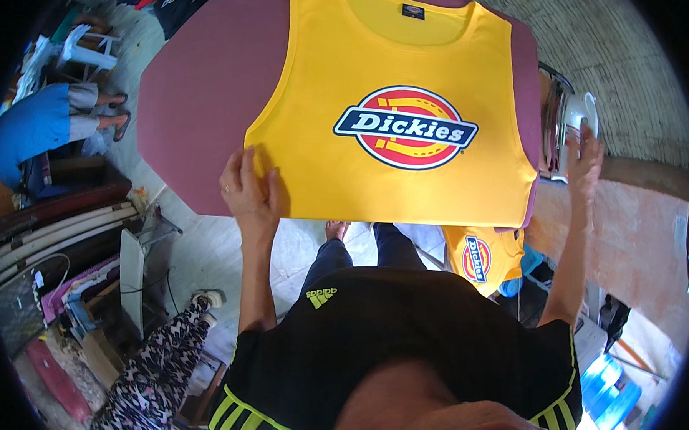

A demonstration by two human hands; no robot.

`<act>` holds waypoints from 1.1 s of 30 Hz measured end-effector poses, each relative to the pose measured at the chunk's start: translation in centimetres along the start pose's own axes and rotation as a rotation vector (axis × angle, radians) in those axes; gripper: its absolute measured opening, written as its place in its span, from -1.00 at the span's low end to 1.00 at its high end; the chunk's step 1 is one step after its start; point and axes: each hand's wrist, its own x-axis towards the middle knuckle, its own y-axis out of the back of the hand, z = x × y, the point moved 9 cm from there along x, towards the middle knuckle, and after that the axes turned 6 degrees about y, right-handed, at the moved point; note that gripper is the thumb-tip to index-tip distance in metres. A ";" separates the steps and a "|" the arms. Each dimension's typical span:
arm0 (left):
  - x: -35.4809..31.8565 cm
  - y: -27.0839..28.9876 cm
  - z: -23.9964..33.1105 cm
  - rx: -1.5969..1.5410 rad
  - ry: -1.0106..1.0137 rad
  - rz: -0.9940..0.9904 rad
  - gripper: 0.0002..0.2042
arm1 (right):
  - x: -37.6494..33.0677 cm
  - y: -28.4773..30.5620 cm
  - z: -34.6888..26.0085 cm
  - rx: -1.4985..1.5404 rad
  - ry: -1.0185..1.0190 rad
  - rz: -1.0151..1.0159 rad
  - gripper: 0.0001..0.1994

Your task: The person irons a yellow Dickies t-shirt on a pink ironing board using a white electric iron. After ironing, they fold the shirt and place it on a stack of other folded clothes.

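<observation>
A yellow sleeveless shirt [316, 168] with a red, white and navy printed emblem lies flat on a maroon padded ironing board [204, 93], its neckline away from me. My left hand [251, 192] rests at the shirt's near left edge, fingers stretched and apart, part on the fabric and part on the board. Off the board's right end, my right hand [585, 160] is raised beside a white clothes iron [580, 110]. Its fingers are extended and overlap the iron's near side; whether they touch it is unclear.
Below the board's near edge hangs another yellow printed garment [477, 259]. A person in a blue shirt [37, 132] bends over at far left; another in patterned trousers [153, 368] is at lower left. A blue water jug [610, 388] stands at lower right, near a ledge [628, 227].
</observation>
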 end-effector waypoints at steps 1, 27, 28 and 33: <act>-0.4 0.9 -1.0 0.025 0.040 -0.003 -0.64 | -2.0 -0.3 -1.7 0.114 -0.062 -0.056 -0.62; -1.0 0.9 -3.9 -0.352 0.195 -0.263 -0.78 | -14.0 2.2 -13.5 0.090 -0.400 0.392 -0.79; -0.9 0.7 -4.2 -0.295 0.197 -0.312 -0.78 | -14.2 1.2 -12.4 0.182 -0.482 0.290 -0.77; -1.9 0.0 -5.4 -0.453 0.238 -0.369 -0.81 | -15.0 -2.2 -9.1 0.415 -0.663 0.007 -0.78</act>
